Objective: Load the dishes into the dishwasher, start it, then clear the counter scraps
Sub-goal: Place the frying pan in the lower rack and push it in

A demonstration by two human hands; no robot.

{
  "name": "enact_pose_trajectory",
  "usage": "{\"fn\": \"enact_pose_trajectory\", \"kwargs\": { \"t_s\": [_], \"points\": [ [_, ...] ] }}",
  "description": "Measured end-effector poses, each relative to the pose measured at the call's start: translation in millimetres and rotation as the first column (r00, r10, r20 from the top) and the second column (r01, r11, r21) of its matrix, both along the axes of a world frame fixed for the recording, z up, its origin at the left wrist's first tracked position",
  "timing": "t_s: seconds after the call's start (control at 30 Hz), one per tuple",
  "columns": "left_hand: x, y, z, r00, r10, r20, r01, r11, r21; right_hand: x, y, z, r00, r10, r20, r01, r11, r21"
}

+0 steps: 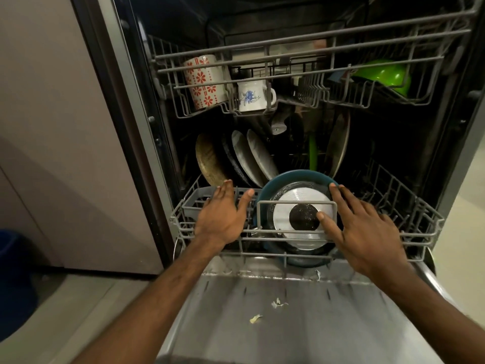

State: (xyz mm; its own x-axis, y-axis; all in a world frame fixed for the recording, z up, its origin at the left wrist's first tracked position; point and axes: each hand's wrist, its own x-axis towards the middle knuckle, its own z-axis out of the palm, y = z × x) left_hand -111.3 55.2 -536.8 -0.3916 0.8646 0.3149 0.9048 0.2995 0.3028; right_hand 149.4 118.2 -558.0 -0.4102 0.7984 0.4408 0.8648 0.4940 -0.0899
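The dishwasher stands open with its lower rack (425, 233) pulled partway out over the lowered door (301, 319). A teal pan (294, 177) with a silver base stands upright at the rack's front. My right hand (364, 232) lies flat against the pan's base, fingers straight, fingertips near its rim. My left hand (223, 214) rests with spread fingers on the grey cutlery basket (191, 203) at the rack's front left. Several plates (252, 156) stand behind. The upper rack (288, 48) holds a red-flowered mug (203, 81), a blue-flowered mug (253, 95) and a green bowl (384, 74).
Small food scraps (278, 303) lie on the inner face of the door. A grey cabinet panel (65, 127) stands to the left of the dishwasher. A dark blue bin (13, 271) sits on the floor at far left.
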Motion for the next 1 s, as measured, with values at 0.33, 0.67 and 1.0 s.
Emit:
{"fn": "enact_pose_trajectory", "kwargs": {
  "t_s": [0.33, 0.67, 1.0],
  "points": [
    [-8.8, 19.3, -3.4, 1.000, 0.012, -0.013, -0.012, 1.000, -0.023, -7.3, 16.6, -5.7, 1.000, -0.008, -0.013, 0.008, 1.000, 0.002],
    [-12.2, 24.8, -7.3, 0.999, 0.017, -0.031, -0.017, 1.000, -0.013, -8.2, 21.4, -7.3, 1.000, -0.007, -0.010, 0.007, 1.000, 0.014],
    [-11.4, 25.6, -9.4, 0.998, 0.025, -0.058, -0.025, 1.000, 0.002, -7.9, 23.9, -6.4, 1.000, -0.004, -0.011, 0.004, 1.000, 0.011]
  ]
}}
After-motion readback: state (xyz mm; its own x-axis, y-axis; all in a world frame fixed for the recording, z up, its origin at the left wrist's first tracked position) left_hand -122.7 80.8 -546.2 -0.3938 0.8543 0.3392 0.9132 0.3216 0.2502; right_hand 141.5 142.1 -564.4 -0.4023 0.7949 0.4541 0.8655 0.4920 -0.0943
